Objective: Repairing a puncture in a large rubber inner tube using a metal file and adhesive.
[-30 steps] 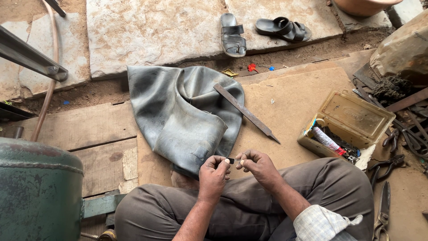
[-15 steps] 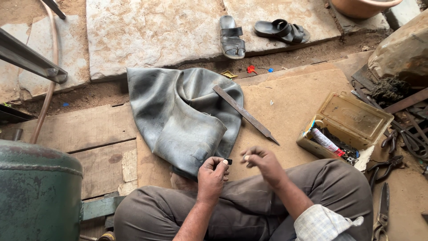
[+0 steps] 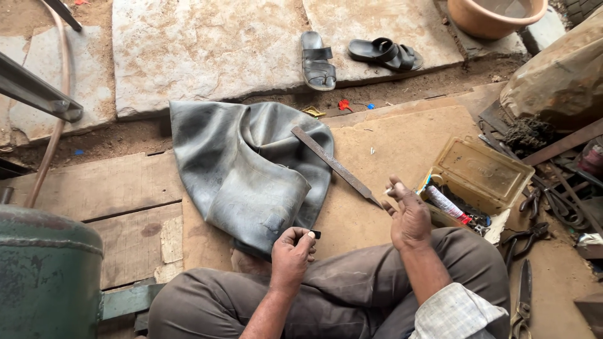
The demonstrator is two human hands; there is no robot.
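left hand (image 3: 292, 251) pinches small black piece (image 3: 315, 235), lower centre | right hand (image 3: 408, 213) fingers spread, holding something small and pale, near file (image 3: 336, 166) | tube (image 3: 251, 172) centre

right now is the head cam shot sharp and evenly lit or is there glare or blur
Head view: soft, even daylight, no glare; inner tube and metal file look sharp; the small black piece in the left hand is too small to make out.

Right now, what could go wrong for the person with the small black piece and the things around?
1. The left hand pinches the small black piece only at the fingertips; it may drop.
2. The right hand is close to the tip of the metal file; it might get scraped.
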